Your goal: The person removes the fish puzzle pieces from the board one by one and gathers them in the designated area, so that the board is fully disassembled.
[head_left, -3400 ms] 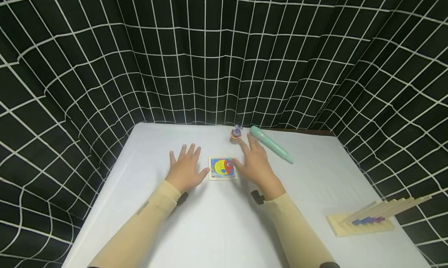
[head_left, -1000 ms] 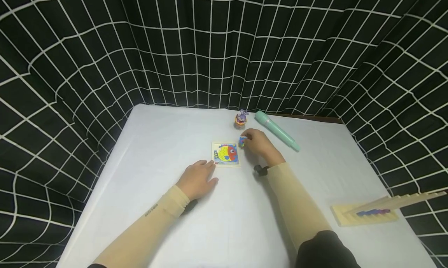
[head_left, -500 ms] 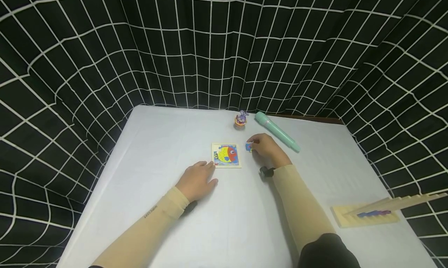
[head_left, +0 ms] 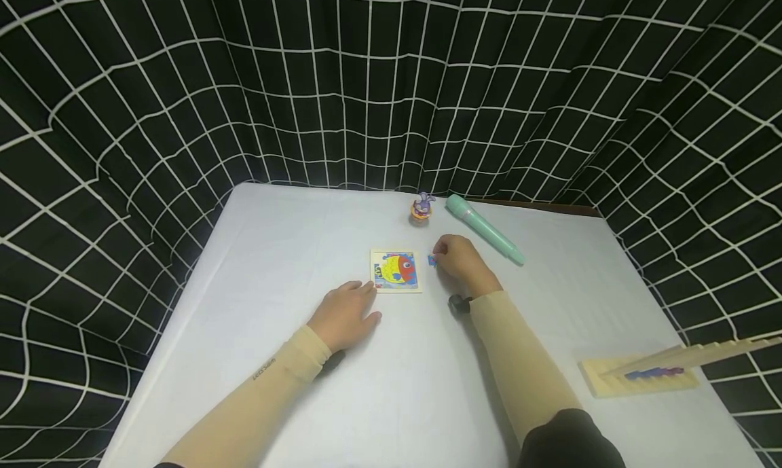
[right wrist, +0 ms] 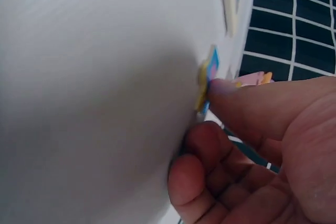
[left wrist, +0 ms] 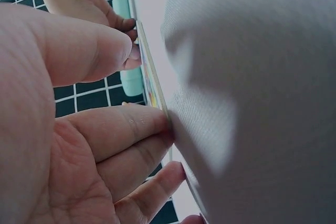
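Observation:
A small square fish jigsaw puzzle (head_left: 400, 270) in a pale wooden frame lies mid-table. My left hand (head_left: 343, 316) rests on the table at its near-left corner, fingers fairly straight, fingertips touching the frame's edge (left wrist: 152, 77) in the left wrist view. Just right of the puzzle, my right hand (head_left: 459, 261) pinches a small blue jigsaw piece (head_left: 432, 259) low over the table. In the right wrist view the thumb presses against that piece (right wrist: 212, 69), which stands tilted; the other fingers curl beneath, and part of the piece is hidden.
A purple rabbit-like figurine (head_left: 421, 207) stands behind the puzzle. Right of it lies a mint-green toy microphone (head_left: 485, 230). A wooden stand (head_left: 611, 381) with slats and blue-purple parts sits at the right edge. Black gridded curtains (head_left: 342, 81) surround the white table.
Both hands were spread open beside the puzzle at first. Later my right hand holds the blue piece, shifts right from the puzzle's corner and lowers slightly. My left hand has settled at the near-left corner.

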`<control>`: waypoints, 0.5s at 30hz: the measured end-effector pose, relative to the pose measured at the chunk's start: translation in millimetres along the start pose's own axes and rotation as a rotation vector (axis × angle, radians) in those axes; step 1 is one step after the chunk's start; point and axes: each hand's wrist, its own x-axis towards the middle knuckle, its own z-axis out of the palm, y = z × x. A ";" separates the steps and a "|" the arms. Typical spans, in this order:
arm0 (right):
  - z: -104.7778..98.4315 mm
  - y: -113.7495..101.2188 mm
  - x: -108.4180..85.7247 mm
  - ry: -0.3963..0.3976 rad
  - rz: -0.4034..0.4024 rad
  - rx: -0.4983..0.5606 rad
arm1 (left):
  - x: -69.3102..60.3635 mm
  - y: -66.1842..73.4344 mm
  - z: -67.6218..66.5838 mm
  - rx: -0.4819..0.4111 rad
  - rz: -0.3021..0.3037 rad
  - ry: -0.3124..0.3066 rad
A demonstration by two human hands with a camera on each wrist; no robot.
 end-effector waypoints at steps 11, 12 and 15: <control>23.8 -59.4 -1.0 -0.023 -0.179 -0.036 | -1.2 -0.5 -1.2 0.014 0.013 0.016; 26.9 -64.7 -1.0 -0.046 -0.204 -0.045 | -1.2 -0.6 -1.1 0.011 0.017 0.022; 35.4 -74.7 -0.2 -0.084 -0.253 -0.100 | -0.5 -0.5 0.2 0.017 0.026 0.018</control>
